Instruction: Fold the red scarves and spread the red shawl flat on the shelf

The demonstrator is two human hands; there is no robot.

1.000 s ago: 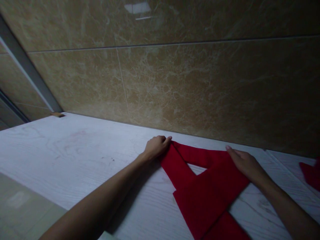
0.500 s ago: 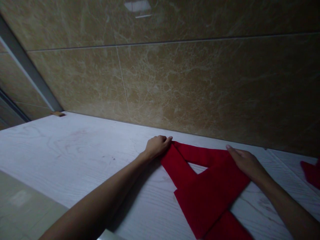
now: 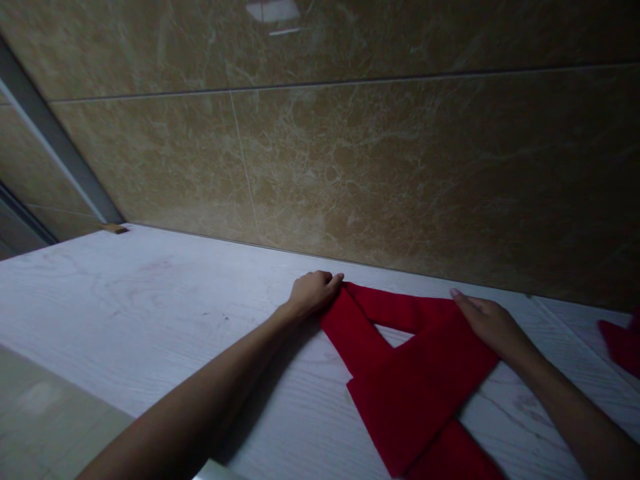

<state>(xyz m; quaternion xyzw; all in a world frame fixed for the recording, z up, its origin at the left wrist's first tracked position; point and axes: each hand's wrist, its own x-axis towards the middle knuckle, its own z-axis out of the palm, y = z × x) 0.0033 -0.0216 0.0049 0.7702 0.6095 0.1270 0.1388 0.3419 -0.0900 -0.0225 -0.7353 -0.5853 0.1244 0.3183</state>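
A long strip of red cloth (image 3: 417,383) lies folded on the white wood-grain table (image 3: 165,320), crossing over itself around a small triangular gap. At the upper left fold, my left hand (image 3: 315,290) is closed on the cloth's corner, its thumb pointing right. My right hand (image 3: 487,323) grips the upper right edge, thumb on top and the other fingers hidden under or behind the cloth. The strip's lower end runs out of the bottom of the view.
Another piece of red cloth (image 3: 620,343) lies at the far right edge. Behind the table rises a brown marbled tile wall (image 3: 320,167). A small brown block (image 3: 115,228) sits at the table's far left corner, by a grey metal post (image 3: 65,140).
Both hands keep their places on the red cloth, and its folds look the same. Only the view has shifted very slightly.
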